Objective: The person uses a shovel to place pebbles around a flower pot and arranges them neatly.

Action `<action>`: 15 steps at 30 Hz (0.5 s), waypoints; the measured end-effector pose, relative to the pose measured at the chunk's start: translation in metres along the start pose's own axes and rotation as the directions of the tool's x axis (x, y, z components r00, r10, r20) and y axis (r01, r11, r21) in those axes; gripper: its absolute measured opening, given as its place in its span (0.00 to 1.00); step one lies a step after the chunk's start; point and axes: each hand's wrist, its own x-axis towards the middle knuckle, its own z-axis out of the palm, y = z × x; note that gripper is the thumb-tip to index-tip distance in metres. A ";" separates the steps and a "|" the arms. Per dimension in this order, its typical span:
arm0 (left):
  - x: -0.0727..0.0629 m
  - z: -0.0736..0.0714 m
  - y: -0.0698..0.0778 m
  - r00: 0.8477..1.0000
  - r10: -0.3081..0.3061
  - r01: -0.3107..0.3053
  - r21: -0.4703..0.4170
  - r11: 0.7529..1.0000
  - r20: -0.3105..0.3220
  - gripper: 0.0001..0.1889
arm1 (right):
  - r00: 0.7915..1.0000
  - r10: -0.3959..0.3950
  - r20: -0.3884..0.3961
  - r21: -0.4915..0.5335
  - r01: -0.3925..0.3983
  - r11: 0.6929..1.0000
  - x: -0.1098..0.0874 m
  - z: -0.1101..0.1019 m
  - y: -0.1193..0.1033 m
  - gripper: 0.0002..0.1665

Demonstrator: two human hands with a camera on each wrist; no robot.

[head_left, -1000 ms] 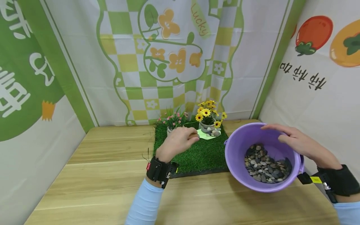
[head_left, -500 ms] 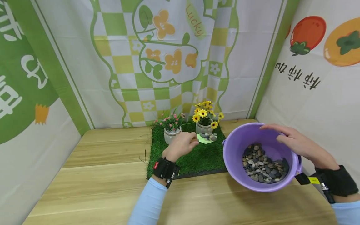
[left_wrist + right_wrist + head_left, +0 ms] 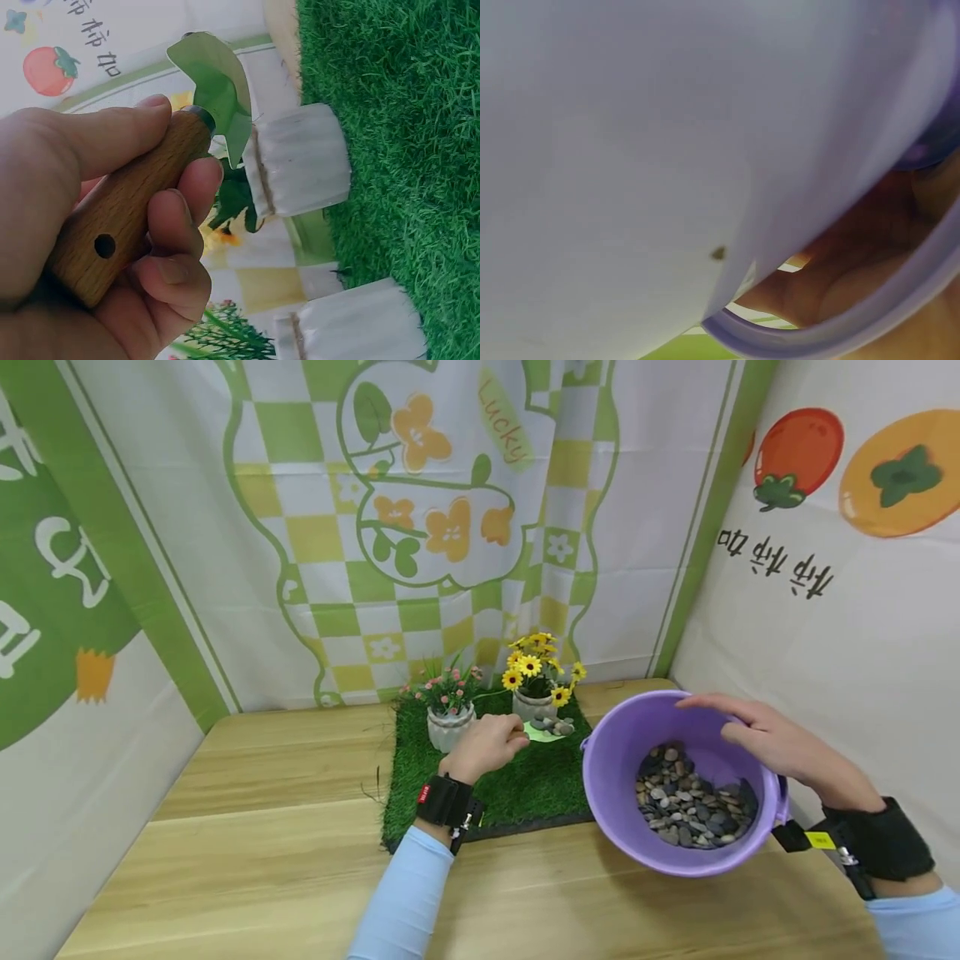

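My left hand (image 3: 483, 746) grips a small trowel by its wooden handle (image 3: 135, 206), above the artificial grass mat. In the head view its shiny blade (image 3: 538, 735) reflects green and carries several grey and brown pebbles (image 3: 557, 726), in front of the yellow-flower pot (image 3: 534, 703). The pebbles barely show in the left wrist view. My right hand (image 3: 798, 752) holds the purple bucket (image 3: 611, 777) at its right rim, and the bucket leans toward me. Many loose pebbles (image 3: 686, 806) lie along its lower inside. Bucket wall (image 3: 630, 150) fills most of the right wrist view.
Left of the trowel, a white pot (image 3: 450, 729) of pink flowers stands on the grass mat (image 3: 517, 793). The mat lies on a wood-grain table (image 3: 285, 843). A printed curtain (image 3: 420, 610) hangs behind, and more printed cloth is at both sides.
My left hand and the trowel have shifted a little right and nearer me, uncovering the pink-flower pot. The whole scene slides left as the head view turns. My right hand keeps its hold on the bucket.
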 end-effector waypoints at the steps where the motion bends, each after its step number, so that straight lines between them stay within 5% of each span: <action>1: 0.001 0.001 -0.001 1.000 -0.004 0.004 0.000 1.000 0.004 0.14 | 1.000 0.004 0.002 0.004 -0.004 1.000 -0.001 0.000 0.000 0.30; 15: 0.025 0.026 -0.015 0.999 -0.044 0.045 -0.040 0.998 0.027 0.12 | 0.999 0.036 -0.006 0.041 -0.036 0.999 -0.004 -0.001 0.002 0.31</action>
